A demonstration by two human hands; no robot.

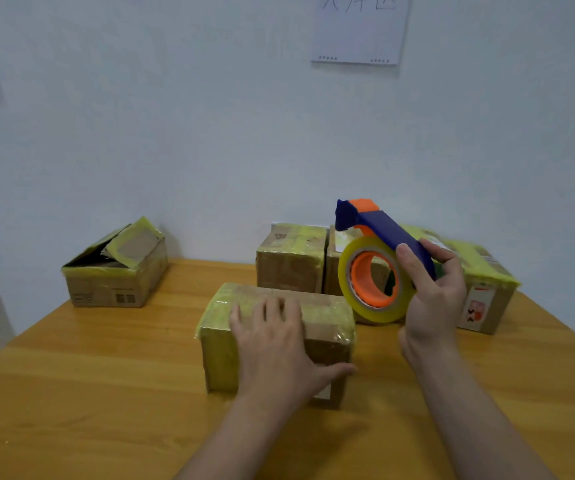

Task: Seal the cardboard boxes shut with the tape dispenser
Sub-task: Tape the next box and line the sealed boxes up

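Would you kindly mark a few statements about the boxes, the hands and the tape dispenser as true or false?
1. The right hand grips the blue and orange plastic tape dispenser. True.
2. The left hand rests on the tape-wrapped closed cardboard box nearest the person. True.
3. The dispenser's yellowish tape roll is pressed onto that box's top. False: it is held off to the box's right.
4. The cardboard box at the far left is shut flat. False: its top flaps stand raised, leaving a dark gap.
5. A white paper sheet hangs on the wall. True.
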